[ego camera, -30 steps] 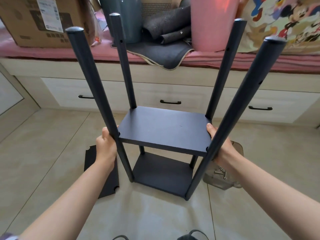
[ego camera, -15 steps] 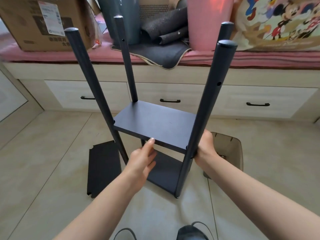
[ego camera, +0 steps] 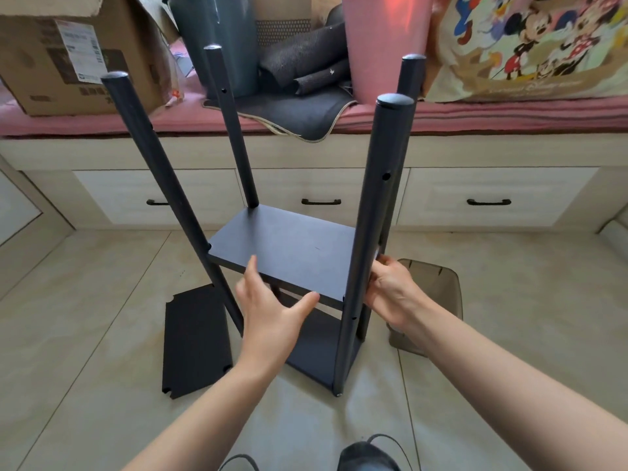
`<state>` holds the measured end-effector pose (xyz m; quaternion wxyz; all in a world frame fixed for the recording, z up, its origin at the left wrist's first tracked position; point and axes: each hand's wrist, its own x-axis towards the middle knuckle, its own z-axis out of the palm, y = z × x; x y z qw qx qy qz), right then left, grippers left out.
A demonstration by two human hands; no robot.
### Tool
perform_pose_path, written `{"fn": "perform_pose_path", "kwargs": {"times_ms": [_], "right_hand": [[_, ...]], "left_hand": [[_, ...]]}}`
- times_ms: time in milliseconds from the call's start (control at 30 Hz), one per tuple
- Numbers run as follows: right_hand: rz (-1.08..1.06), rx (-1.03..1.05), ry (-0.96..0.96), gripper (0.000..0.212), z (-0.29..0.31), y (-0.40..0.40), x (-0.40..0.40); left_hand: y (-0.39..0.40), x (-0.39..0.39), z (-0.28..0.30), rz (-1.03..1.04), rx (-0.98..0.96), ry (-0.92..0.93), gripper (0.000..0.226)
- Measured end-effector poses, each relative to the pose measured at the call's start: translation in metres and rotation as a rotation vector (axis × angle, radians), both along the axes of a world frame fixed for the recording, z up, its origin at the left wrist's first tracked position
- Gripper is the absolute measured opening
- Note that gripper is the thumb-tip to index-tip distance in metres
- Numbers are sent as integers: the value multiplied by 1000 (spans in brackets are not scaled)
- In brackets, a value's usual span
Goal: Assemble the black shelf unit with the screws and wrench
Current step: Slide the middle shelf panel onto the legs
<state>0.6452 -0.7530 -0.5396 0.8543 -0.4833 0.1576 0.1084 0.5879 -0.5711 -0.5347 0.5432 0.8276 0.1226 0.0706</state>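
While two shelves already sit on the four posts, shelf unit (ego camera: pixel 289 253) stands on the floor; third panel (ego camera: pixel 195 341) lies loose beside it. Left hand (ego camera: pixel 272 314) fingers spread on the middle shelf edge, right hand (ego camera: pixel 390 287) grips near post (ego camera: pixel 368 239).

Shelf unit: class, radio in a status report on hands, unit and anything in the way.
Left hand open, on the middle shelf edge. Right hand grips the near post. Spare panel flat on the floor, left of the unit.
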Motion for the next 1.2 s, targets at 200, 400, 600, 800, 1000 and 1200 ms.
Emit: {"fn": "perform_pose_path", "kwargs": {"times_ms": [200,400,600,800,1000,1200], "right_hand": [[6,34,-44,28,-2,1,-2],[-6,47,-48,15,-6,-1,-2],[-9,12,-65,12,-6,1,0],[-25,40,-103,13,-8,11,3],[-103,22,-60,28,-8,26,10],[-118,15,-27,31,-8,27,15]], "left_hand": [[-19,6,-3,-578,518,-300,107],[-30,15,-21,-625,640,-372,91],[-28,16,-25,-552,576,-466,72],[-23,19,-27,-491,547,-453,75],[-10,33,-25,-526,612,-420,64],[-7,40,-28,-561,618,-465,69]]}}
